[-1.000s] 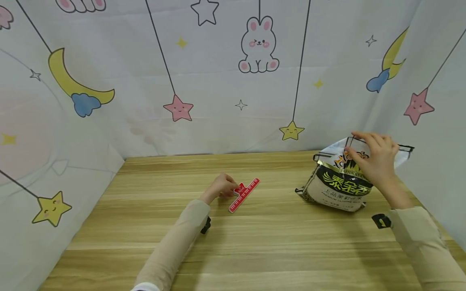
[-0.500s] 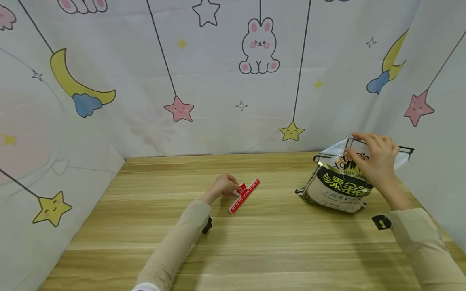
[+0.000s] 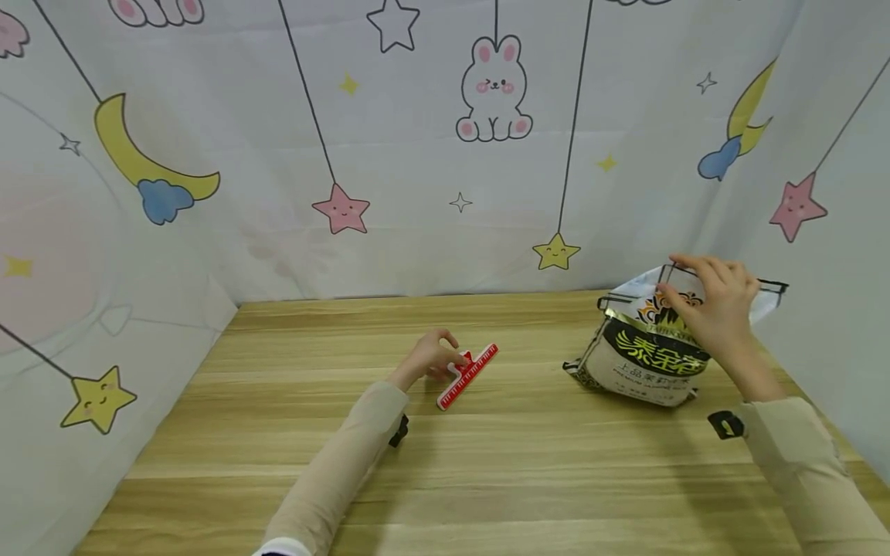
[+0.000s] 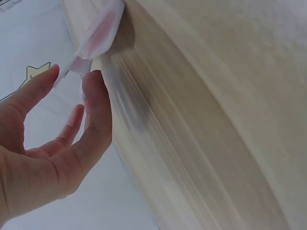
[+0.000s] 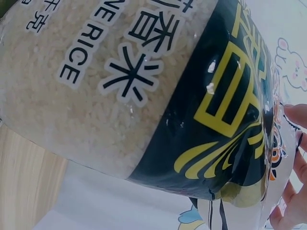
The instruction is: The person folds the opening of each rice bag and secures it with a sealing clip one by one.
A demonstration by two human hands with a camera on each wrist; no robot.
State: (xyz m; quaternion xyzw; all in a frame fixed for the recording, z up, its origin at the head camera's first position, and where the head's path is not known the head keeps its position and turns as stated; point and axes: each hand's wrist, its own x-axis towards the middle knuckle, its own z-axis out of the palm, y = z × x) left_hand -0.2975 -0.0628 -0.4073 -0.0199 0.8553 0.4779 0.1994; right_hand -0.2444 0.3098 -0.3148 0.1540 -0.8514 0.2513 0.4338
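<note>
My left hand (image 3: 429,358) is over the middle of the table, pinching the handle end of a red clip (image 3: 469,376) with a piano-key pattern along its long edge. In the left wrist view the thumb and a finger of that hand (image 4: 48,167) meet the handles of the clip (image 4: 103,31), which looks washed-out pink there. My right hand (image 3: 725,309) pinches the folded white top of a bag of rice (image 3: 647,367) at the right. Up close in the right wrist view, grains show through the clear front of the rice bag (image 5: 110,115), below a black and yellow label.
A wooden table (image 3: 542,479) runs under everything. Behind it and on both sides hangs a white curtain (image 3: 410,147) printed with stars, moons and a rabbit. Small black straps (image 3: 726,424) sit at the wrists.
My left hand has edged slightly to the right at the clip, and the clip has shifted a touch the same way. My right hand and the rice bag stay put.
</note>
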